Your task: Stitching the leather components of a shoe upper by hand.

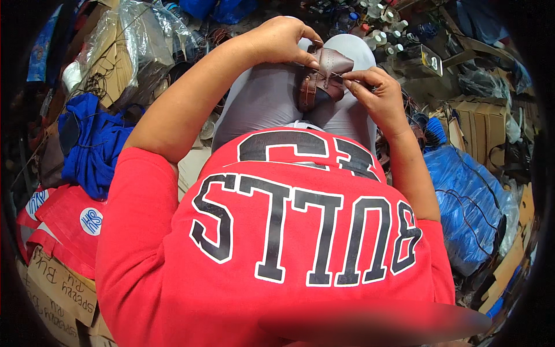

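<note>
A brown leather shoe upper (328, 68) with rows of punched holes and a thin lace rests between my knees. My left hand (287, 41) is closed on its far left edge, with the thumb and fingers pressing the leather. Close by on the right, my right hand (378, 91) pinches a thin needle or thread (337, 76) against the leather; which of the two I cannot tell. A strap-like band (308, 91) with lacing runs along the shoe's near left side. Its underside is hidden.
Grey trousers (260, 95) cover my legs under the shoe. To the left lie a blue cloth (95, 141), a red bag (72, 222) and cardboard (63, 283). Several small bottles (378, 37) stand at the far right. A blue plastic bag (462, 202) and a cardboard box (483, 127) lie on the right.
</note>
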{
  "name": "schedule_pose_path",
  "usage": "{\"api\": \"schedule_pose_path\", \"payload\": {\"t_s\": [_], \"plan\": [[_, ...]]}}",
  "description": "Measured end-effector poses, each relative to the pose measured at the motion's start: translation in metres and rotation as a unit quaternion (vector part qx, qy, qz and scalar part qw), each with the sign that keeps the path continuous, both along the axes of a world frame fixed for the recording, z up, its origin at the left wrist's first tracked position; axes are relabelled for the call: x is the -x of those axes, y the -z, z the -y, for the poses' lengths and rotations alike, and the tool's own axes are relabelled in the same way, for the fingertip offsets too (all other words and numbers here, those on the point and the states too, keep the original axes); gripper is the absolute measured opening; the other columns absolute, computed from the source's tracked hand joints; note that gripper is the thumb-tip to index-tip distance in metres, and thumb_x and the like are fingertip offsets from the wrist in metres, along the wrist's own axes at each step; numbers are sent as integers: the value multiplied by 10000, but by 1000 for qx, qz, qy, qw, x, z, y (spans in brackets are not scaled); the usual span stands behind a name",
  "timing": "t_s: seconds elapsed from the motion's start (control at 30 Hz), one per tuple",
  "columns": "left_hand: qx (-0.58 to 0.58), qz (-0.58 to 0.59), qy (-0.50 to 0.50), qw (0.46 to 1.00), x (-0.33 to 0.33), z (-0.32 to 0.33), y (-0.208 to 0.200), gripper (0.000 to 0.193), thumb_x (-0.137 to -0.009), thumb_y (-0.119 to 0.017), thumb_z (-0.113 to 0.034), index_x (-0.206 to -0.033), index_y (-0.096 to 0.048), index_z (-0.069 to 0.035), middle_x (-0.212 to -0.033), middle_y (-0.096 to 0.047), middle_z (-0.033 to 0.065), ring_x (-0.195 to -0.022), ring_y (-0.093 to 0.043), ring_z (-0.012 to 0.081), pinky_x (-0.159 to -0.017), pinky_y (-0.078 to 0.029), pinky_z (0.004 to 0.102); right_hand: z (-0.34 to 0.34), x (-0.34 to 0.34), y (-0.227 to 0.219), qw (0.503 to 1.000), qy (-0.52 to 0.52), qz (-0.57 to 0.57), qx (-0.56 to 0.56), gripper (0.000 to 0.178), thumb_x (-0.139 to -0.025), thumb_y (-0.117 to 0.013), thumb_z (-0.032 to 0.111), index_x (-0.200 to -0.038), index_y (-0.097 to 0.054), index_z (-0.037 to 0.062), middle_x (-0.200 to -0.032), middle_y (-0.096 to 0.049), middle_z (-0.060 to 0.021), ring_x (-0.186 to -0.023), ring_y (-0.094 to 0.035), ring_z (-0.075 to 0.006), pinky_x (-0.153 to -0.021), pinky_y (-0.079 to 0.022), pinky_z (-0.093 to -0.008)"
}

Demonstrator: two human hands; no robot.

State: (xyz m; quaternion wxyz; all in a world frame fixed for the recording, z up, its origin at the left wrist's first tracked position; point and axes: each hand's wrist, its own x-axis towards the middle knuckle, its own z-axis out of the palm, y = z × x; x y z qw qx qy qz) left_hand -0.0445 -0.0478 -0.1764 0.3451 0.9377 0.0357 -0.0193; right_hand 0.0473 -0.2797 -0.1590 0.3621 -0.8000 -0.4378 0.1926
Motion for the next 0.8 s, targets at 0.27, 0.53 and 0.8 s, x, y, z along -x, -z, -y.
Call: {"api": "schedule_pose_path", "payload": {"t_s": [0.27,0.53,0.8], "plan": [[-9,14,11,1000,-3,-1,2,490,-642,-804,-314,-1058,-667,-95,-984,-638,121,-925,-602,257,-819,-458,331,-6,-3,-13,999,-30,14,39,133,-765,-667,70,-893,-702,58,-732,-586,-25,-692,-526,-110,-627,-407,-237],[-83,38,65,994,-15,2,4,574,-604,-795,-308,-1126,-639,-123,-986,-628,136,-929,-589,306,-788,-460,374,-12,-20,11,994,-84,-63,12,156,-751,-681,82,-904,-709,82,-782,-583,-35,-720,-552,-138,-679,-448,-259],[-69,38,82,994,-24,4,7,531,-597,-788,-264,-1075,-612,-112,-1008,-633,127,-941,-602,303,-799,-460,384,-6,-38,31,983,-99,-153,-2,181,-771,-664,45,-939,-704,98,-809,-552,0,-792,-504,-112,-728,-418,-234]]}}
